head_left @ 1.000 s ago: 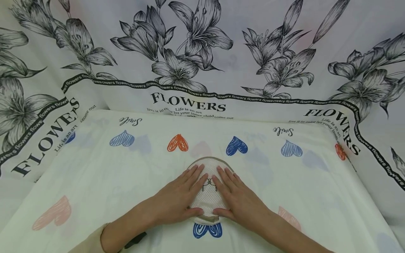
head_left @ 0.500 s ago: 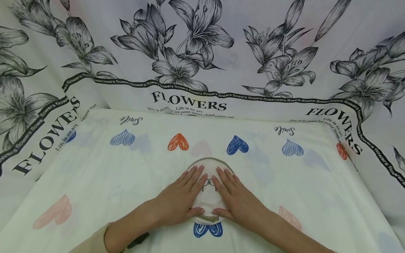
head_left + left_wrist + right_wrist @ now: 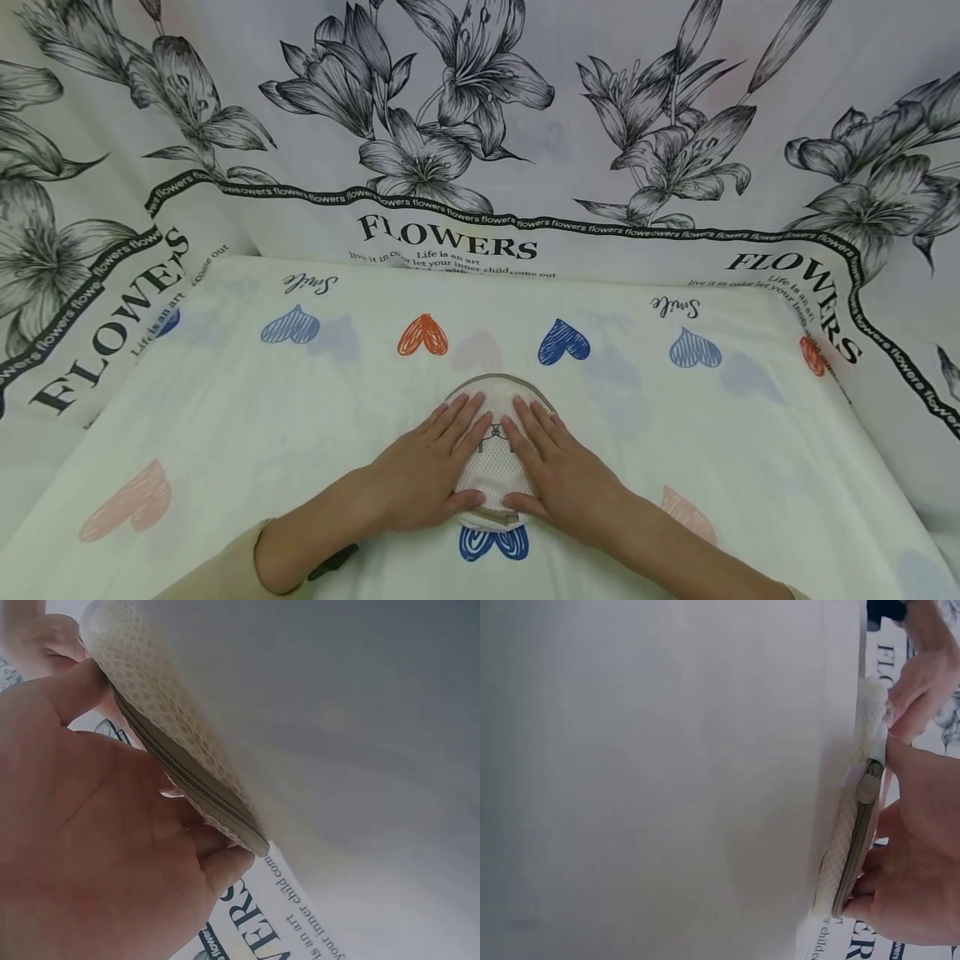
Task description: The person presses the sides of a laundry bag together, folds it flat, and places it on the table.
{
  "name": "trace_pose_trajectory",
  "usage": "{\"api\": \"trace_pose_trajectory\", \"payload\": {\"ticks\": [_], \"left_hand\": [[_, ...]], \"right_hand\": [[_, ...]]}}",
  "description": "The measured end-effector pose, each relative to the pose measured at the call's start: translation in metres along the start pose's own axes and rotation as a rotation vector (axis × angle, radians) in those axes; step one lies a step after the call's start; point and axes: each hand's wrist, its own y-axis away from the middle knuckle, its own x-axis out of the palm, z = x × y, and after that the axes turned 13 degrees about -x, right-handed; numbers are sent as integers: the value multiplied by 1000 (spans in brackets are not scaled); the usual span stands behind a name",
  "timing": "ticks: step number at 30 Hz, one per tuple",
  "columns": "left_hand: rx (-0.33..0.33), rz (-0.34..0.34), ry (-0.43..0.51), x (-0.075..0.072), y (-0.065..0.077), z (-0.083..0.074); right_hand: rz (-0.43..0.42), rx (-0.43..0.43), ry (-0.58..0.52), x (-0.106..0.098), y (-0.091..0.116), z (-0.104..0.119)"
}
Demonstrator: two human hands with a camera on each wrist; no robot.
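A round white mesh laundry bag [image 3: 493,485] with tan edging and a small dark line print lies on the white sheet. My left hand [image 3: 418,475] rests on its left side, fingers spread and nearly straight, thumb near the bottom. The right hand [image 3: 573,477] lies on the opposite side in the same way, thumb towards the other thumb. In the left wrist view a tan zipper [image 3: 187,776] runs along the bag's edge beside my fingers. The zipper pull [image 3: 868,787] shows in the right wrist view. Both palms hide the sides of the bag.
The sheet [image 3: 300,417] with printed hearts covers the flat surface. Behind it and at the sides hangs a white curtain [image 3: 555,167] with black flower prints and lettering. A dark item [image 3: 333,562] shows partly under the left forearm.
Both hands stay on the laundry bag with no clear movement. The head view shifts only slightly.
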Motion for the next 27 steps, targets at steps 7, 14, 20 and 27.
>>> {"api": "trace_pose_trajectory", "payload": {"ticks": [7, 14, 20, 27], "left_hand": [[-7, -2, -33, 1, 1, 1], [-1, -14, -19, 1, 2, 2], [1, -38, -2, -2, 4, 3], [-13, -66, 42, -7, 8, 8]], "right_hand": [[19, -9, 27, -1, -3, 3], [37, 4, 16, -4, -3, 4], [-4, 11, 7, -9, 0, 5], [-50, -5, 25, -13, 3, 2]]}}
